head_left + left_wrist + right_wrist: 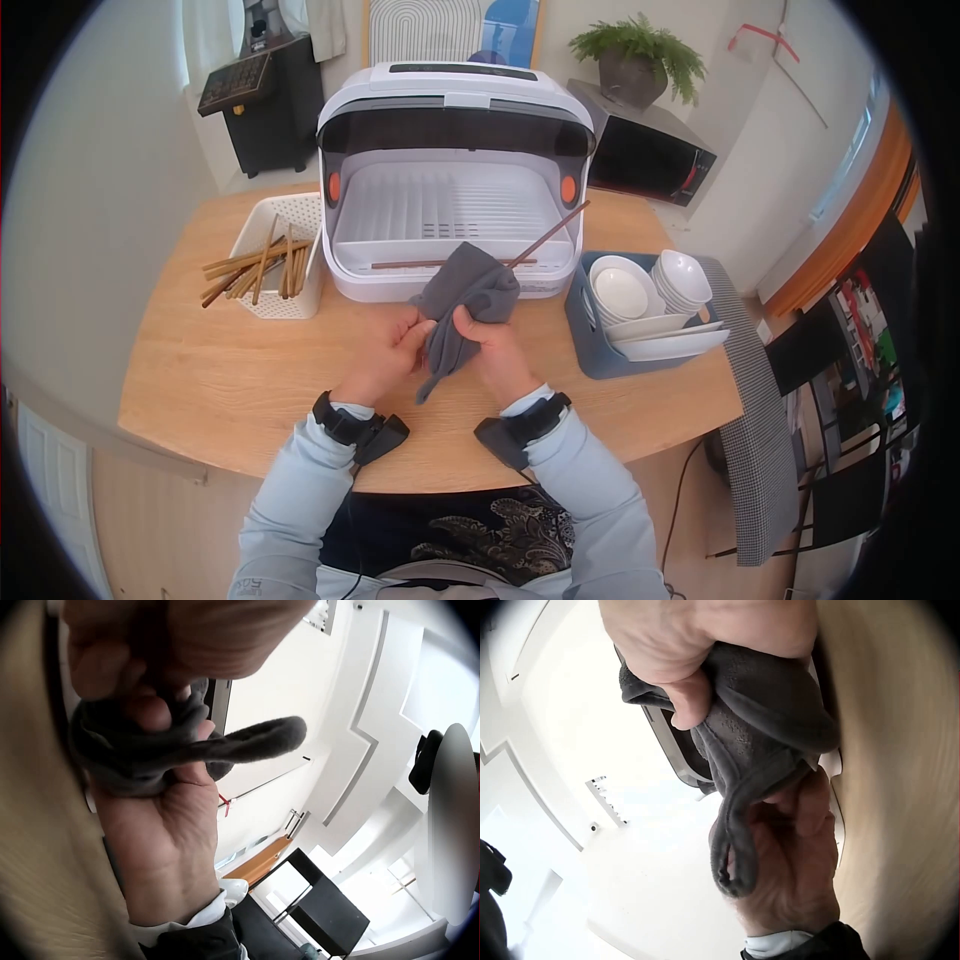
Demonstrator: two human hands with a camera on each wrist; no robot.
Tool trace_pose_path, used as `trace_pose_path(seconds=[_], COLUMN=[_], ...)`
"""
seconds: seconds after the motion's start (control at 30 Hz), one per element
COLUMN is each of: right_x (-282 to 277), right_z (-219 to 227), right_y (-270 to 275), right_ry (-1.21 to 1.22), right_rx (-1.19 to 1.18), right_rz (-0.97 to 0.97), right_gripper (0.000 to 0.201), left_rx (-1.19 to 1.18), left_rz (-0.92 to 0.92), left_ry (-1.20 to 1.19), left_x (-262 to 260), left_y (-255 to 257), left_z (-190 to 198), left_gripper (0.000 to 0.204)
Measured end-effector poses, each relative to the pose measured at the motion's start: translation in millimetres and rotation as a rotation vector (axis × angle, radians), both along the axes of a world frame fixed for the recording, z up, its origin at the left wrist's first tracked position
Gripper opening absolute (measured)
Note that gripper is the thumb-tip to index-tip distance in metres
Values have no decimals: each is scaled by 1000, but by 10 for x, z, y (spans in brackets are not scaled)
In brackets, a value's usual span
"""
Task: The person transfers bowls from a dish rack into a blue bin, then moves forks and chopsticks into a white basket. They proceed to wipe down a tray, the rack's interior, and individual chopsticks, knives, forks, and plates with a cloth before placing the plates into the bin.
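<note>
In the head view, a dark grey cloth point(465, 300) is bunched between the two hands in front of the white cabinet point(455, 283). The left hand point(388, 352) grips its left side; the right hand point(497, 352) grips the other side, thumb on top. From the cloth's upper right a thin brown stick point(550, 236) points up and right; its other end is hidden in the cloth. Another brown stick point(400, 265) lies along the cabinet's front. Up close, the right wrist view shows the right thumb pressing the cloth point(742, 720), with a loose fold hanging down.
A white perforated basket point(292, 305) with several brown sticks stands at the left of the wooden table point(240, 390). At the right is a blue-grey bin point(598, 350) with white bowls point(682, 278) and plates point(670, 345). Behind are a microwave point(650, 150) and a potted plant point(632, 75).
</note>
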State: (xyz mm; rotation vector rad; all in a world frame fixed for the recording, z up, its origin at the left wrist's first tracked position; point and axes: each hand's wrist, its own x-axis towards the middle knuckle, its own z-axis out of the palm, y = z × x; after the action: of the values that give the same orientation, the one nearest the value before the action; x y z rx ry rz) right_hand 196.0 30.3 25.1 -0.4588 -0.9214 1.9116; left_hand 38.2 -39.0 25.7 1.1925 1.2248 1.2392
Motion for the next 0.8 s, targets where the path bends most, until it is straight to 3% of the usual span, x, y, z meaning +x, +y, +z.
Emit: trace_pose_path(seconds=[0.1,0.3,0.47,0.67,0.8], right_x=[-5,84,-22,424,295], right_z=[17,40,-20,192,156], right_y=[15,70,41,334,254], right_ry=[30,33,65,125,92], right_rx=[9,23,-54,136,94], right_rz=[6,-17,-11,-172,-172], right_gripper=[25,24,24,32,32], left_rx=[59,255,162,99,78], left_rz=[11,55,108,63,18], left_ry=[-110,109,48,101,5], left_x=[5,51,52,-15,-6], left_y=[-3,20,-10,-64,-71], left_z=[33,15,11,67,90], left_gripper=[9,7,7,23,24])
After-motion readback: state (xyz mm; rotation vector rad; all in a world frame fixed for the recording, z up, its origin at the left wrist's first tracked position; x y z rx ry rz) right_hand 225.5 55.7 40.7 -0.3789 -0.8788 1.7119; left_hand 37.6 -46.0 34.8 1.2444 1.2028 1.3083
